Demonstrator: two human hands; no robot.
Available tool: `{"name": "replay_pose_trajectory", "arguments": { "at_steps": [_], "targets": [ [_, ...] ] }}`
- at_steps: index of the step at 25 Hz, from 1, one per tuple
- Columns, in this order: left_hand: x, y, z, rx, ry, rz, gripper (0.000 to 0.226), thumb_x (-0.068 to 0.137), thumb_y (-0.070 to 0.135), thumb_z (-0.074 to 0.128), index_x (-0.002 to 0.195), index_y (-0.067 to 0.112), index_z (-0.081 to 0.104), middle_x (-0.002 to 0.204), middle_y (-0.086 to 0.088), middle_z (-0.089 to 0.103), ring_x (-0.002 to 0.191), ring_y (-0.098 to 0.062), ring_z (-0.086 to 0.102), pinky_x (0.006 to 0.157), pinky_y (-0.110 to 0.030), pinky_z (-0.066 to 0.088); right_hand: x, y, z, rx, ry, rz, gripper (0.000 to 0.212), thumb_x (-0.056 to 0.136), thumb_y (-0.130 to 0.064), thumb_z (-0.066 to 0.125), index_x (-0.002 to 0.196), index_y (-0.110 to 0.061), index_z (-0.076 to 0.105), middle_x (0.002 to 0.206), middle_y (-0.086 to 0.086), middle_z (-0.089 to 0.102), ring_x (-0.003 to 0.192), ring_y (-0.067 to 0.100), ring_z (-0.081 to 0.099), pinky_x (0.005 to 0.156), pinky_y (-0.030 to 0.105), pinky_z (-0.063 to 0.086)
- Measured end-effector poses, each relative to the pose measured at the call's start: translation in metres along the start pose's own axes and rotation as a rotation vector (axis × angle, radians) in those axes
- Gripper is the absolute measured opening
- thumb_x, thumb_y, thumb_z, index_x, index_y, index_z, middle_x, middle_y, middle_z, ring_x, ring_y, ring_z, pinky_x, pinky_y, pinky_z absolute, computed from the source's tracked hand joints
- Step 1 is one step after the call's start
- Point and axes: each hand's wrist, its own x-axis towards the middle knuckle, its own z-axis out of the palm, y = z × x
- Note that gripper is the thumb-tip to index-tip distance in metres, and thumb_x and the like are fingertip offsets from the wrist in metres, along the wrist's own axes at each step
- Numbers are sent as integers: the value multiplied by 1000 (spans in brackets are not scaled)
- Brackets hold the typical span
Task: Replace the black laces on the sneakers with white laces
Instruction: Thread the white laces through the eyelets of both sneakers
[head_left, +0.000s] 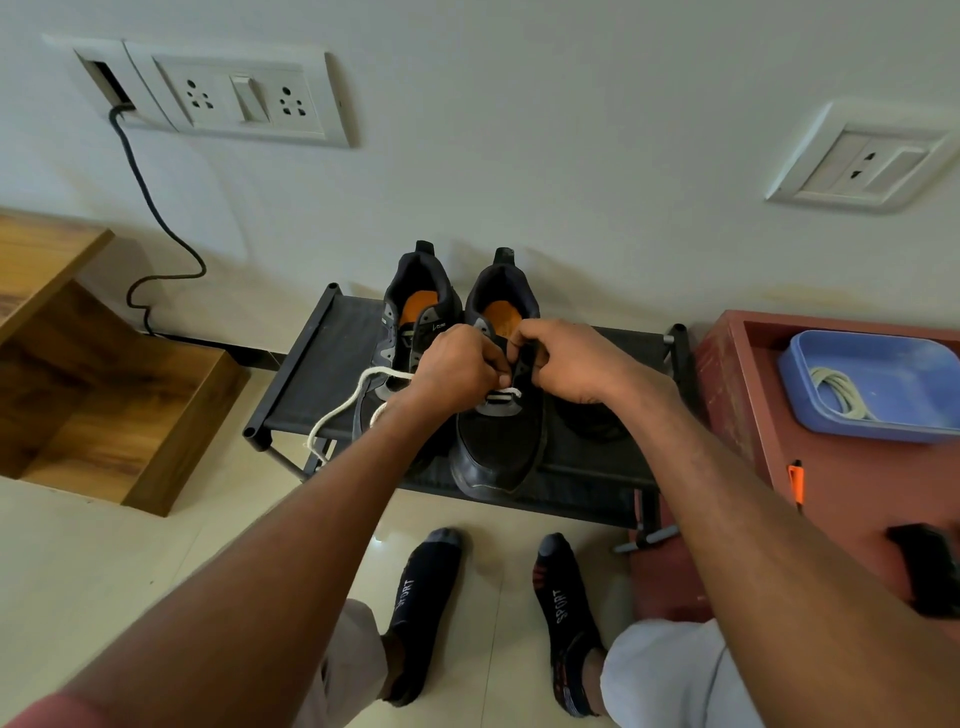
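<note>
On the black rack (311, 358) by the wall, both hands' fingertips hide the eyelets of the right sneaker (498, 436). Left hand (457, 371) and right hand (566, 361) pinch the white lace (353, 402); its loose end trails left past the other sneaker (410, 322).

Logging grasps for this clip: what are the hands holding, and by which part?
Both hands, left hand and right hand, pinch the white lace near the right-side sneaker's eyelets. Its loose length trails left. The exact spot is hidden by the fingers.
</note>
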Motion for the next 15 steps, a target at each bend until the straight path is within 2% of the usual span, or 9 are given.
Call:
{"name": "replay_pose_trajectory", "arguments": {
  "at_steps": [3, 5, 7, 11, 13, 15],
  "targets": [
    [3, -2, -8, 60, -90, 41, 14, 93, 10, 74, 104, 14, 82, 92, 3, 74, 96, -17, 69, 96, -41, 57, 1, 0, 1, -3, 7, 1, 46, 89, 1, 63, 95, -45, 60, 96, -4, 61, 83, 21, 64, 70, 39, 56],
    [4, -5, -15, 137, -147, 94, 20, 96, 9, 69, 111, 16, 80, 101, 2, 76, 100, -18, 69, 98, -43, 56, 2, 1, 1, 2, 3, 2, 47, 90, 0, 64, 94, -46, 60, 97, -5, 60, 83, 20, 64, 68, 37, 55],
    [4, -6, -17, 212, -135, 148, 23, 97, 10, 67, 113, 19, 80, 108, 0, 76, 103, -20, 68, 96, -44, 56, 2, 0, 0, 2, -2, -3, 47, 90, 0, 64, 95, -47, 59, 96, -6, 59, 83, 19, 64, 66, 34, 52],
    [2, 1, -4, 258, -23, 160, 17, 95, 9, 64, 98, 15, 80, 101, -5, 72, 94, -25, 67, 80, -42, 57, 1, 1, 0, -21, 7, -7, 48, 89, 2, 62, 102, -44, 59, 98, -3, 60, 82, 21, 63, 64, 35, 50],
    [4, -1, 3, 241, 2, 132, 13, 93, 10, 64, 87, 17, 72, 104, -9, 64, 97, -29, 63, 73, -39, 49, 1, 1, 1, -24, 21, -6, 47, 89, 2, 62, 103, -43, 60, 101, -2, 62, 82, 22, 64, 69, 41, 56],
    [5, -3, 7, 218, 7, 111, 14, 93, 11, 64, 85, 23, 67, 110, -10, 58, 102, -31, 58, 75, -36, 42, 0, 0, 0, -24, 25, -7, 48, 89, 2, 63, 106, -42, 59, 101, -2, 62, 84, 22, 64, 73, 43, 58]
  ]
}}
